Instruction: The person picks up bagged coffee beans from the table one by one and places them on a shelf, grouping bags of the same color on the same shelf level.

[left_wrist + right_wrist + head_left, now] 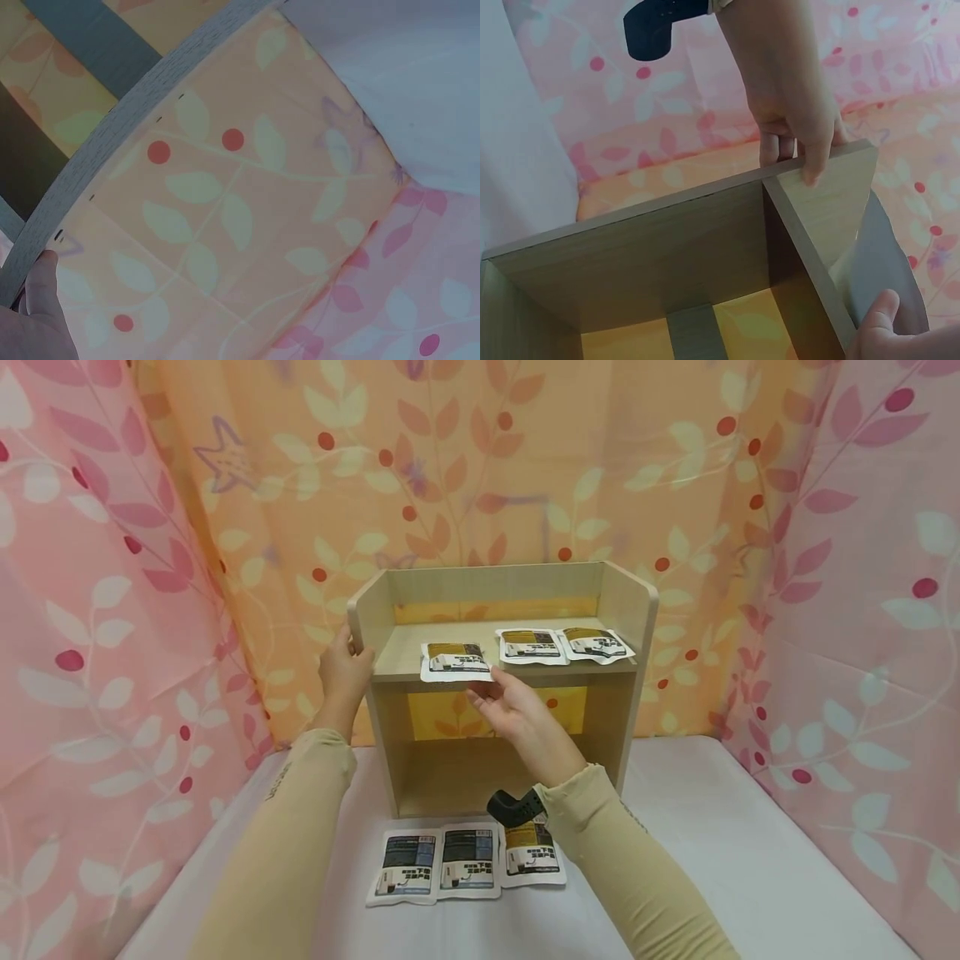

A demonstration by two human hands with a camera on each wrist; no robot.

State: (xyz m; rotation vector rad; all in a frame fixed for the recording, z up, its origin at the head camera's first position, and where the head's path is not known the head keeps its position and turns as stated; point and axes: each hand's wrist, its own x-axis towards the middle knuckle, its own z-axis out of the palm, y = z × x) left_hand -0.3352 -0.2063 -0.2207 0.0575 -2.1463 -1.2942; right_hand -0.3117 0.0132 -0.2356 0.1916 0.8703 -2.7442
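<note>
A small wooden shelf unit (pixel 498 578) stands on the white-covered table. My left hand (pixel 345 672) grips the front edge of its left side panel (pixel 139 112), thumb on the near face; the right wrist view shows this hold too. With my right hand (pixel 513 714) I pinch the near right corner of a white-edged flat packet (pixel 455 662) at the left of the upper shelf. In the right wrist view the packet's plain pale underside (pixel 889 262) shows above the shelf edge. Whether it touches the shelf board cannot be told. My right fingers are partly hidden below it.
Two similar packets, a middle one (pixel 531 647) and a right one (pixel 595 644), lie side by side on the upper shelf. On the table in front lie three more: left (pixel 407 866), middle (pixel 467 860) and right (pixel 532 858), the last partly covered by a black wrist strap (pixel 516 808). Patterned curtains (pixel 480 460) surround the table.
</note>
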